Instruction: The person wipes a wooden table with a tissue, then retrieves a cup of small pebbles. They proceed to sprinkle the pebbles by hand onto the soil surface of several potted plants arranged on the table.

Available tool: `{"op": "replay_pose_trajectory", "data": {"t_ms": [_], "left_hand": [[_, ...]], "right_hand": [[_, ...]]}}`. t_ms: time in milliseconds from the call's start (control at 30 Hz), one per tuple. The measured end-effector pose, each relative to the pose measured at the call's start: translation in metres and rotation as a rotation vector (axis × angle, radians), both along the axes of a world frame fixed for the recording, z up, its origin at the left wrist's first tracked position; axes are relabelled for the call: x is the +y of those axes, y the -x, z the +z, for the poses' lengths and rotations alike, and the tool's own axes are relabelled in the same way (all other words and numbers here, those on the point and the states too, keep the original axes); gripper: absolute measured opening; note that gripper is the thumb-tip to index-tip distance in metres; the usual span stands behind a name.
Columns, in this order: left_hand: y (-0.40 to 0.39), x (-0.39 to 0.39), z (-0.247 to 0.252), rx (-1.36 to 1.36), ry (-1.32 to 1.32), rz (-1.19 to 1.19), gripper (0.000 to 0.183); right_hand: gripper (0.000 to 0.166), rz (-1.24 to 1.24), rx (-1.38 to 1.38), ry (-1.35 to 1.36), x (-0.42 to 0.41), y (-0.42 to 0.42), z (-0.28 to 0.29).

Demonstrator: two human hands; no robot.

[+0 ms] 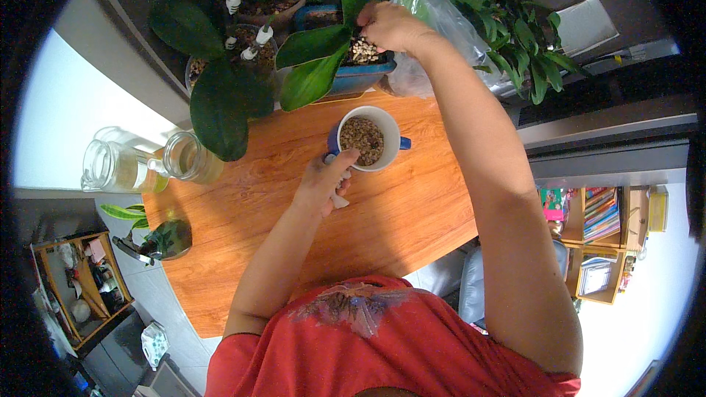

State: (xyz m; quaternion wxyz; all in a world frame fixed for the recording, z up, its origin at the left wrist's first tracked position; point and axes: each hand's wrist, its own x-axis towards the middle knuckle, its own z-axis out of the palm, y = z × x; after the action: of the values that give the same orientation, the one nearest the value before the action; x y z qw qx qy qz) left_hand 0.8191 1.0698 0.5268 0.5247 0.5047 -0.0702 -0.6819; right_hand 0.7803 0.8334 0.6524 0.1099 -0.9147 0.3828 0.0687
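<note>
My left hand point(329, 181) closes around a crumpled white tissue point(340, 198), its thumb lying over the near rim of a mug point(390, 128). White inside and blue outside, the mug stands upright on the wooden table and holds brown granular potting medium point(361, 140). Its blue handle point(405, 143) points right. My right hand point(394, 27) reaches over a blue rectangular planter point(358, 78), with bent fingers at the base of a broad-leaved plant point(314, 47). Pale pebbles point(364, 51) show below the fingers. My fingertips are partly hidden, so whether they pinch anything is unclear.
Two glass jars point(193, 160) stand at the table's left edge, near a potted plant point(171, 237). More pots point(259, 47) with large dark leaves fill the back left. A clear plastic bag point(436, 27) lies beside my right wrist. The wooden table point(408, 204) spreads before me.
</note>
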Motion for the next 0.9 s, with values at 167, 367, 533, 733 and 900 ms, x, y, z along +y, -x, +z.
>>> {"op": "replay_pose_trajectory", "data": {"t_ms": [167,367,533,733,900], "left_hand": [[0.001,-0.001,-0.003,0.002,-0.043,0.009,0.036],[0.002,0.001,-0.003,0.008,-0.026,0.016,0.035],[0.001,0.002,-0.001,0.015,0.014,0.016,0.035],[0.002,0.002,-0.004,0.028,0.021,0.027,0.035],[0.004,0.003,-0.006,-0.003,0.015,0.032,0.035]], "right_hand": [[0.024,-0.02,-0.077,0.033,0.015,-0.004,0.002],[0.024,-0.02,-0.119,-0.032,0.021,0.003,0.006],[0.022,-0.127,-0.162,-0.157,0.023,0.002,0.003],[0.025,-0.069,-0.202,-0.291,0.02,0.008,0.0],[0.022,-0.189,-0.517,-0.339,0.02,0.039,0.021]]}}
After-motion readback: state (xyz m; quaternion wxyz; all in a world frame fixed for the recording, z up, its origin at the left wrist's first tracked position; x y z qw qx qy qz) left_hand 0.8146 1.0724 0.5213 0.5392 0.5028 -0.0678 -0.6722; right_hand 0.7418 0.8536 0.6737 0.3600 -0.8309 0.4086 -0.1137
